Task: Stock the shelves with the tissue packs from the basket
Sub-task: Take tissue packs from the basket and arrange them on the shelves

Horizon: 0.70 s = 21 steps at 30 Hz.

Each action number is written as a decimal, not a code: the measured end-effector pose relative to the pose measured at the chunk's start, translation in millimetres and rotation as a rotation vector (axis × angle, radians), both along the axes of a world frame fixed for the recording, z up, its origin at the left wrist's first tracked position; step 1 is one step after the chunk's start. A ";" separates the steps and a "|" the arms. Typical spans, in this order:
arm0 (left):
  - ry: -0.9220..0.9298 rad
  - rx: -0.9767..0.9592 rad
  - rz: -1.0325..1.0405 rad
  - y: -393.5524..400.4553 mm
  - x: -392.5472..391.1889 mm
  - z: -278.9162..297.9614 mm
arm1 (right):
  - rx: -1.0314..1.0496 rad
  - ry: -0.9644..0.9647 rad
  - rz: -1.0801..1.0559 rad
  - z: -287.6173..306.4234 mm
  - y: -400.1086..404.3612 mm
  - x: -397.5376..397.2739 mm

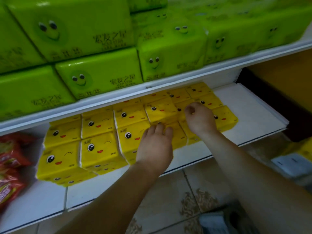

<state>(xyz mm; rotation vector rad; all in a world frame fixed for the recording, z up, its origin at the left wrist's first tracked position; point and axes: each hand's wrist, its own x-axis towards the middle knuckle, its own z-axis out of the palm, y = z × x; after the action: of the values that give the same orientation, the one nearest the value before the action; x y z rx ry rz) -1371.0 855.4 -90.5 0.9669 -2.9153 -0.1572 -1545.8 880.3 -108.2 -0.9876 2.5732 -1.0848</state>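
Yellow tissue packs [101,132], each with a printed face, lie in rows on the lower shelf [249,105], and both hands work on the packs at the right part of the rows. The left hand [154,147] lies flat on a pack [175,134] in the front row, its fingers [159,128] straight and close together, pressing or touching the top. The right hand [200,118] is above the next pack [224,115] to the right; its fingers [190,109] are curled inward, but the blur does not let me tell if they pinch the wrapper or hold nothing.

The basket I cannot identify; only a blurred yellow and white shape [297,159] shows at the right edge, low on the floor.

Several things can go wrong from here, in my judgement. The wrapper looks smooth and glossy, so a pack that is pushed from the top can slide and move its neighbours out of line. The front row at the left already reaches forward and leans a little over the packs under it; a strong push from the right can send a pack off the shelf edge. The upper shelf [168,83], full of green packs [94,80], hangs low over the rear rows, so a raised wrist can knock against its white edge. Red snack bags [10,166] lie just beside the leftmost pack, and they may be crowded if the row shifts left.
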 end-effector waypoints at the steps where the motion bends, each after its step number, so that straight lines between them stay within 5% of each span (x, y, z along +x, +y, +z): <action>1: 0.056 0.043 -0.035 13.2 -6.4 5.1 | -0.033 0.009 -0.006 9.1 15.8 -1.3; 9: 0.371 0.379 -0.195 142.2 -38.0 40.2 | -0.098 -0.018 -0.072 82.8 203.0 -12.2; 16: 0.032 0.665 -0.507 279.1 -51.5 28.6 | 0.296 -0.079 -0.032 57.6 413.3 23.5; 21: -0.165 0.752 -0.557 334.2 -43.8 7.9 | 0.838 -0.358 0.394 -0.7 504.7 84.0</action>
<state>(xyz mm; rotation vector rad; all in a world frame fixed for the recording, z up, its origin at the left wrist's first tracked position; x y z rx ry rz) -1414.8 1189.5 -82.6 0.1468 -3.2281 -1.3189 -1461.8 1385.0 -108.9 -0.8902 2.0698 -0.0318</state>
